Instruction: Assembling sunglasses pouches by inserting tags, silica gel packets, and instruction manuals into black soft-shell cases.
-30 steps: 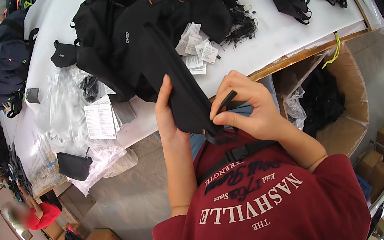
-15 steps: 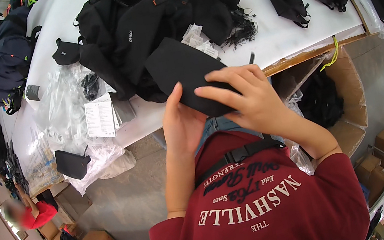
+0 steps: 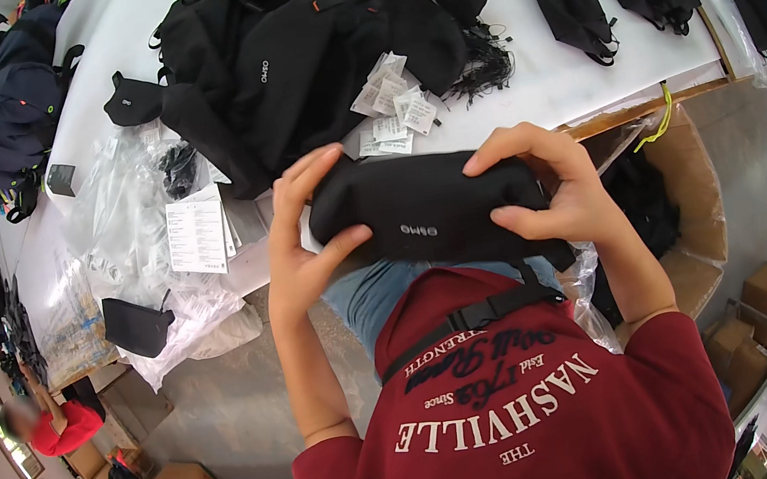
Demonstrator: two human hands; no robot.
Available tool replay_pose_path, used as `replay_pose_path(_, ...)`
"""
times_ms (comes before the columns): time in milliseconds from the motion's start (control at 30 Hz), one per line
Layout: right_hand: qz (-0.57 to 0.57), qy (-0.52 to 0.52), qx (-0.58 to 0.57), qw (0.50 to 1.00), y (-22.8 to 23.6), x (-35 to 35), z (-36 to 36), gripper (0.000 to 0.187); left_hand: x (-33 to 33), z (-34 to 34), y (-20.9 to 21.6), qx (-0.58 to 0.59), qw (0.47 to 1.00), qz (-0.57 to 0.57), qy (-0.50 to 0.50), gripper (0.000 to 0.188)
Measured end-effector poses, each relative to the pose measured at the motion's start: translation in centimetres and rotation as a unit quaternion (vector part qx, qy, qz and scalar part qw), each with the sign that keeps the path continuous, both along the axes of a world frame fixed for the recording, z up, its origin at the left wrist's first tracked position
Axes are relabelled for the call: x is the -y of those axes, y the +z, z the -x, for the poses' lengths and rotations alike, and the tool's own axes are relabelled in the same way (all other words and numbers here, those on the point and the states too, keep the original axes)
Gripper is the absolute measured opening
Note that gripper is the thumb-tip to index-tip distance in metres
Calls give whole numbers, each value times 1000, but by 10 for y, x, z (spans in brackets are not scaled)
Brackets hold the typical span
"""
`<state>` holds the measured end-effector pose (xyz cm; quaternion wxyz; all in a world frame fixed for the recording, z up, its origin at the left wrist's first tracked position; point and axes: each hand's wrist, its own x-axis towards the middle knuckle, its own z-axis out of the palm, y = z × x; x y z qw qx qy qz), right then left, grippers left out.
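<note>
A black soft fabric pouch (image 3: 407,200) is stretched sideways between my hands, just in front of the table's near edge. A small pale print shows on its face. My left hand (image 3: 308,227) grips its left end, thumb on the near side and fingers along the far top. At the other end my right hand (image 3: 551,179) holds it between the thumb and fingers. Behind the pouch lies a heap of black bags (image 3: 293,62), with several white labels (image 3: 393,101) on its near side.
On the table (image 3: 522,99) are flat black pouches (image 3: 562,1) at the right and clear plastic bags (image 3: 112,224) with printed white cards (image 3: 197,232) at the left. A small black case (image 3: 139,326) sits near the left edge. An open carton (image 3: 694,187) stands below, right.
The pouch has turned from a tilted, plain side to lie level with its printed face showing. My hands have moved apart to its two ends.
</note>
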<state>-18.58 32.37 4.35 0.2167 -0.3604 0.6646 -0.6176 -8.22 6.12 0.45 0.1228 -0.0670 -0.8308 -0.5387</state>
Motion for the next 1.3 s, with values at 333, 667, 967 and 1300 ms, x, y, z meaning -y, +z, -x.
replay_pose_path(333,-54,-27,-108,992,-2,7,1,36,-15,-11,-10,-52,980,-161,106,34)
replay_pose_path(667,-99,35,-105,989,10,-2,11,36,-9,-18,-8,-61,983,-161,65,31)
replay_pose_path(967,-163,38,-147,975,7,-16,14,53,-3,-18,-4,-22,990,-134,27,33)
replay_pose_path(1300,-196,5,-150,969,21,-36,28,50,24,-16,6,-18,998,-19,60,36)
